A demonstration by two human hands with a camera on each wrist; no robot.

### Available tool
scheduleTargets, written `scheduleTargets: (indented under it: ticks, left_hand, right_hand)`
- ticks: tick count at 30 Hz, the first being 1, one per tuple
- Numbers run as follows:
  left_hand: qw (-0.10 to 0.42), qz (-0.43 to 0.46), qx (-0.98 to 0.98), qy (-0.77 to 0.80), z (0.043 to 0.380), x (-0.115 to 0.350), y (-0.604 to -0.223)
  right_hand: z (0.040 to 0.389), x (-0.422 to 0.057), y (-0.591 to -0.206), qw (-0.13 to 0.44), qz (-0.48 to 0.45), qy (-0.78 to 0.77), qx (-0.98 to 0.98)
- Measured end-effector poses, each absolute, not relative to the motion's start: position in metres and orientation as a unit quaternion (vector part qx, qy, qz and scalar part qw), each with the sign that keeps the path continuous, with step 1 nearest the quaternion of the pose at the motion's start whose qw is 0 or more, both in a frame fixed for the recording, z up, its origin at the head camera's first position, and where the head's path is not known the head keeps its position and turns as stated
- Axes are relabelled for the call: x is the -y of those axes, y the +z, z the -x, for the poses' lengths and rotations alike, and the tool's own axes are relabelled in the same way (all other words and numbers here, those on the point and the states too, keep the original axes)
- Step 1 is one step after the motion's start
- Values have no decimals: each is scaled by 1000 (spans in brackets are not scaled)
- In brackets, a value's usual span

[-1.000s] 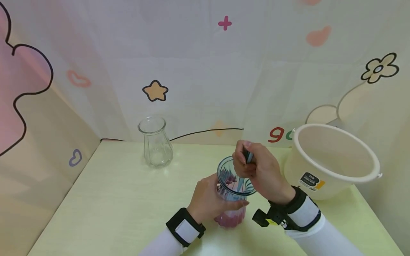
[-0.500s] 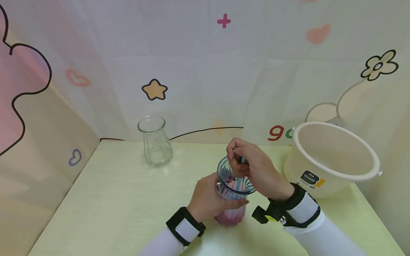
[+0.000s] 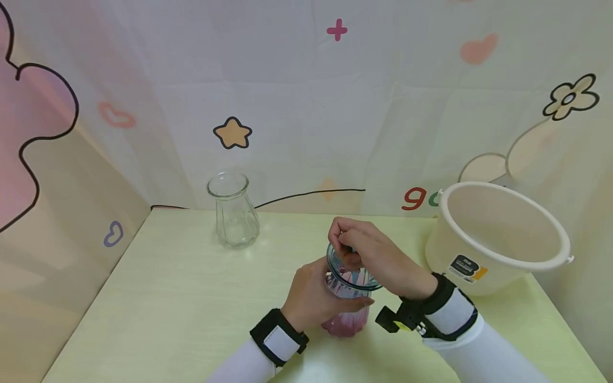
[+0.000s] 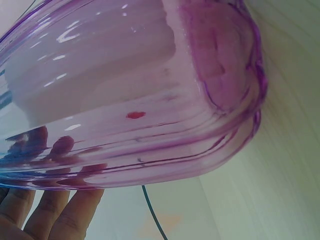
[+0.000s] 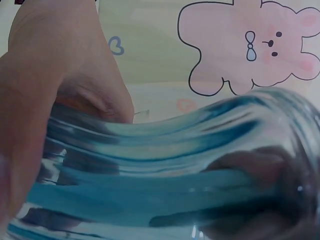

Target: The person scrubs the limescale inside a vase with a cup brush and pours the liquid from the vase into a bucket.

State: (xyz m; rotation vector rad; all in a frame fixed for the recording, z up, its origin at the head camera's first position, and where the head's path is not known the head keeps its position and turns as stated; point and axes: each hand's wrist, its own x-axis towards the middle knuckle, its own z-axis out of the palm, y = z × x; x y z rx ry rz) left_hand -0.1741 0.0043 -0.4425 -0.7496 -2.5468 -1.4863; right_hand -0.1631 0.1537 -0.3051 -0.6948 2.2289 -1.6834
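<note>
A ribbed glass vase (image 3: 346, 323), blue at the rim and pink at the base, stands tilted on the table. My left hand (image 3: 313, 298) grips it around the side; its fingers (image 4: 77, 215) show past the pink glass (image 4: 135, 95) in the left wrist view. Over the vase's mouth, my right hand (image 3: 375, 255) has its fingers curled around the top of a slim blue handle. That blue handle (image 5: 125, 197) shows through the glass in the right wrist view as a band running along the vase's inside. Its lower end is too blurred to identify.
A clear glass vase (image 3: 237, 221) stands upright at the back left of the table. The white bucket (image 3: 442, 255) with a black and orange label sits at the right. Behind the table (image 3: 172, 298) hangs a printed cloth (image 3: 287, 106).
My right hand has moved left and lower over the vase mouth, taking the blue handle deeper, so its top is hidden now. My left hand and the vase stay nearly still.
</note>
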Motion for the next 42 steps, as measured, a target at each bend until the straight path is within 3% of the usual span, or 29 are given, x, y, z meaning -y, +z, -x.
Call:
scheduleTargets:
  ticks: [8,16,26,34,42]
  left_hand:
    - [35,242,834,-495,174,-5,-440]
    - [20,232,833,-502,173,-3,-440]
    - [21,233,837,-495,172,-4,-441]
    - [43,232,843,-483,173,-5,-441]
    - [41,235,841,-485,174,-5,-441]
  right_hand:
    - [160,-153,-304,101,232,-575,-778]
    - [161,-161,-308,59,279,-682,-674]
    - [160,-172,-299,15,257,-757,-600]
    - [162,-187,-280,34,273,-792,-544]
    - [161,-184,-278,11,264,-778,-570]
